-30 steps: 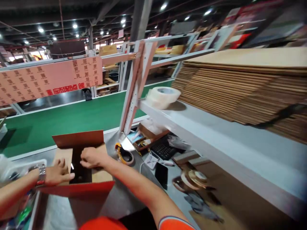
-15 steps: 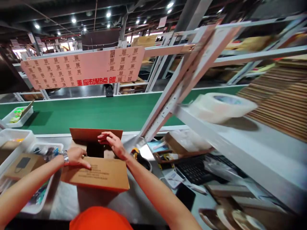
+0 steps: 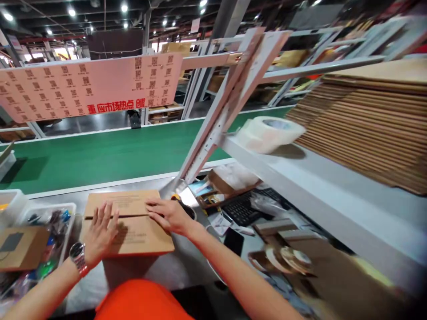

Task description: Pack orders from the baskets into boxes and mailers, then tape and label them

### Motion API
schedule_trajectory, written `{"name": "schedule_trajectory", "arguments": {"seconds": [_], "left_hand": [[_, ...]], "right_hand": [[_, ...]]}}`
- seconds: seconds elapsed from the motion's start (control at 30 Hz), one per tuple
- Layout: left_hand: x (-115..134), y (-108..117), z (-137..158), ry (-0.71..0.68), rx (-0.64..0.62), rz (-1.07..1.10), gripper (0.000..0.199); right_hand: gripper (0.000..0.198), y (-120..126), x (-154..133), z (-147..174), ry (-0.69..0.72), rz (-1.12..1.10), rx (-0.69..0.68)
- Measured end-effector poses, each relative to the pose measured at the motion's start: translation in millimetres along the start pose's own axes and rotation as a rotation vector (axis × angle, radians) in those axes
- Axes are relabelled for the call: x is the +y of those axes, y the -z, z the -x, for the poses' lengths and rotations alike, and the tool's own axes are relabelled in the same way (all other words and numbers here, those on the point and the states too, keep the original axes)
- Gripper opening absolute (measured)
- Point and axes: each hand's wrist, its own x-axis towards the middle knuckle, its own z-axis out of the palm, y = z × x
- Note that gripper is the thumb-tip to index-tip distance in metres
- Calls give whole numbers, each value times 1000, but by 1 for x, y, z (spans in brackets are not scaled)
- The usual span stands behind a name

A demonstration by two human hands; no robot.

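Observation:
A brown cardboard box [image 3: 140, 242] with printed text rests on the metal bench in front of me. Its two top flaps are folded down and nearly meet, leaving a narrow dark seam between them. My left hand [image 3: 102, 231], with a watch on the wrist, lies flat across the left part of the flaps, fingers spread. At the right end of the seam, my right hand [image 3: 170, 215] rests on the flaps with its fingers extended. Neither hand grasps anything. What is inside the box is hidden.
A roll of clear tape [image 3: 270, 133] sits on the grey shelf at right, beside stacked flat cardboard [image 3: 363, 129]. White bins [image 3: 71, 222] of small goods stand at left. Beyond the bench runs a green conveyor [image 3: 133, 149]. A keyboard [image 3: 242, 209] and a phone [image 3: 233, 241] lie at right.
The far flap, upright before, is now folded down, closing the box top. My left hand has flattened onto the flaps and my right has lowered onto them. The view has turned right.

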Motion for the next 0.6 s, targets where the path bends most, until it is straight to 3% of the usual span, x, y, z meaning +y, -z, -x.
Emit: {"name": "schedule_trajectory", "arguments": {"seconds": [0.07,0.13,0.23,0.3,0.4,0.5,0.6], "left_hand": [[11,1,3,11,-82,8,92],[21,2,3,3,-244,77,90],[34,8,-4,38,-485,167,128],[41,14,-13,96,-597,174,140],[45,23,-26,143,-702,179,131],[41,28,-33,151,-760,210,126],[34,26,-34,139,-775,226,127]], "right_hand": [[31,-9,0,25,-28,-68,43],[32,-18,2,39,-132,-148,88],[35,-30,3,43,-436,-334,168],[59,-37,0,40,-684,-539,253],[99,-44,-9,34,-947,-896,310],[116,-44,-14,32,-1044,-1011,325],[110,-46,-10,34,-976,-929,331]]}}
